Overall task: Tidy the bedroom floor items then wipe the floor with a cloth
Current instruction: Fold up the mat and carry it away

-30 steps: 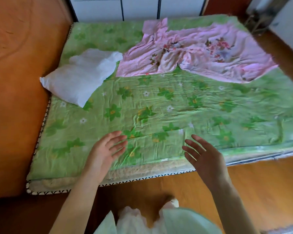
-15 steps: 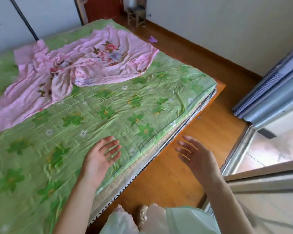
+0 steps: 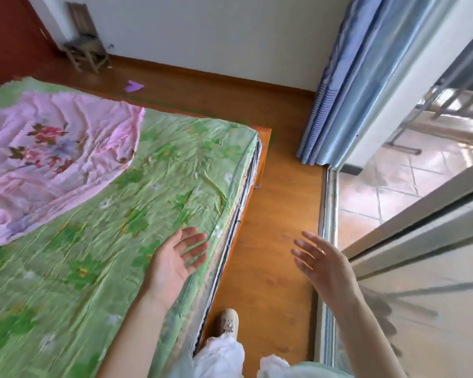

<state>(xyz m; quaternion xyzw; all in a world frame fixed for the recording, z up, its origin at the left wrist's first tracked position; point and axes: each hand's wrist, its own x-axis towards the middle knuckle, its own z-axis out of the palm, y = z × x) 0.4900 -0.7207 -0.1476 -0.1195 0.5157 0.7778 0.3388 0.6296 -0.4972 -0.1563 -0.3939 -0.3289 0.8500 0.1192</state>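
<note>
Wood floor (image 3: 273,214) runs as a narrow strip between the bed (image 3: 153,186) on the left and the sliding door track (image 3: 327,214) on the right, then widens toward the far wall. Only loose floor item I can make out: a small purple scrap (image 3: 133,85) lying on the floor beyond the far edge of the bed, near the little wooden stool (image 3: 86,54) in the corner. It's small and blurred, so can't say what it is or give a long axis. No cleaning cloth in view. Left hand (image 3: 175,261) is palm-up over the near bed edge, fingers (image 3: 195,242) straight and spread, holding nothing; whether it touches the green sheet I can't tell. Right hand (image 3: 321,264) floats above the floor strip, fingers (image 3: 305,248) splayed and relaxed, also empty. Key relation: the scrap lies ahead and to the left of both hands, well apart from either, with the bed corner between it and them. Left hand is the nearer one by direction, but neither can reach from here. Judgement: next move means walking forward along the strip past the bed corner, then stooping. Pink floral fabric (image 3: 55,159) sits rumpled on the bed, not on the floor, so probably not part of the pickup. One shoe (image 3: 228,321) shows on the strip below the hands.
</note>
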